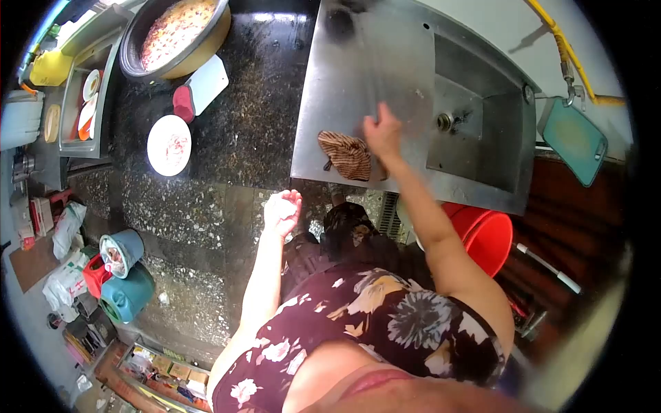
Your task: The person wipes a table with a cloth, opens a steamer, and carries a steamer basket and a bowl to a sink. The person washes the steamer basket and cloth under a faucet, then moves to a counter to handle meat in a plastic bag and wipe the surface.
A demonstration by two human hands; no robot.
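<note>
The right hand [382,134] rests on the grey steel sink drainboard [365,62], just beside a crumpled brown striped cloth [344,155] near its front edge; whether it grips anything is unclear. The left hand [282,210] hovers cupped, palm up, above the black speckled stone desk [255,103]'s front edge.

No text, label, brand, number or sign is legible: the printing on the small packets [172,372] in the tray [131,356] at lower left, on the plastic bags [63,281] and on the red-edged carton [41,215] at the left edge is too small and blurred to read.
</note>
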